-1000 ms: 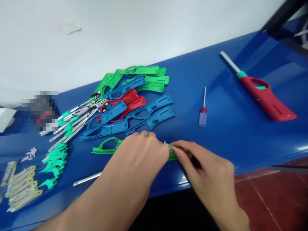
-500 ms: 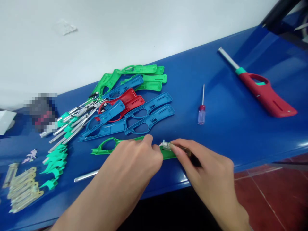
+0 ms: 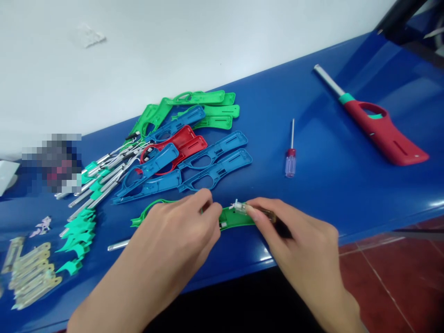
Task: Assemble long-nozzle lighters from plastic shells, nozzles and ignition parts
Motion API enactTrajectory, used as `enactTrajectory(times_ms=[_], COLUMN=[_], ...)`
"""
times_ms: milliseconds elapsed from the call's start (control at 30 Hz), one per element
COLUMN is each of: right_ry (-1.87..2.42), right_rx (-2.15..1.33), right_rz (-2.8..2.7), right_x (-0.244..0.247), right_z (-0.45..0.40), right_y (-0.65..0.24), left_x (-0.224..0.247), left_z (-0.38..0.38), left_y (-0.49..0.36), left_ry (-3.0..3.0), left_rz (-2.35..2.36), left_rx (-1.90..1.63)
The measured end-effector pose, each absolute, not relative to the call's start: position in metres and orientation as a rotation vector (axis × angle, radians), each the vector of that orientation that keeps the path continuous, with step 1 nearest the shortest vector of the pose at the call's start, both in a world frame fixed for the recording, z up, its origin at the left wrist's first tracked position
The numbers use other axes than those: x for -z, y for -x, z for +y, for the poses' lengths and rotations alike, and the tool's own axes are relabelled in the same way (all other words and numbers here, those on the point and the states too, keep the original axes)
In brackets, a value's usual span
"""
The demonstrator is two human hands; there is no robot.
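Observation:
A green lighter shell half (image 3: 239,219) lies near the table's front edge, partly covered by both hands. My right hand (image 3: 294,236) pinches a clear lighter fuel tank (image 3: 243,208) over the shell's right end, its white valve end pointing left. My left hand (image 3: 183,226) is bent over the middle of the shell with its fingers closed. Whatever those fingers hold is hidden behind the hand. A metal lighter tube (image 3: 118,245) sticks out to the left from beneath my left wrist.
Blue shell halves (image 3: 218,171), red shell halves (image 3: 189,143) and green shell halves (image 3: 215,115) are piled behind. Metal tubes with wires (image 3: 107,180), green triggers (image 3: 78,236) and clear tanks (image 3: 33,275) lie left. A screwdriver (image 3: 291,162) and a red lighter (image 3: 385,129) lie right.
My left hand has moved slightly left, away from the tank's valve end, uncovering more of the green shell. My right hand still holds the tank in about the same place.

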State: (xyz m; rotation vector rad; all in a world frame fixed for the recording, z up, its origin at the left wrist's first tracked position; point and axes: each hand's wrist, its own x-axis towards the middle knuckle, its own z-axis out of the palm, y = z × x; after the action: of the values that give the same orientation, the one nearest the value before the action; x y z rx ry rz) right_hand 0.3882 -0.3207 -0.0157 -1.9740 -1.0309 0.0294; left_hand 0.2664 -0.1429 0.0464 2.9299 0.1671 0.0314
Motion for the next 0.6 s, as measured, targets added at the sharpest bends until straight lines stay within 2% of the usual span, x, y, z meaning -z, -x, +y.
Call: enactTrajectory(times_ms=[333,600], right_ry=[1.936,1.909], right_rx=[-0.114,-0.101], right_rz=[-1.048,-1.092], right_x=[0.012,0.007], right_z=[-0.322,-0.319], right_y=[-0.391,-0.387], left_x=[-0.023,0.003], left_z=[-0.159,-0.165], left_y=[-0.25,-0.244], left_ry=[-2.683,-2.5], left_rz=[0.479,0.453], left_rx=[-0.377,-0.745])
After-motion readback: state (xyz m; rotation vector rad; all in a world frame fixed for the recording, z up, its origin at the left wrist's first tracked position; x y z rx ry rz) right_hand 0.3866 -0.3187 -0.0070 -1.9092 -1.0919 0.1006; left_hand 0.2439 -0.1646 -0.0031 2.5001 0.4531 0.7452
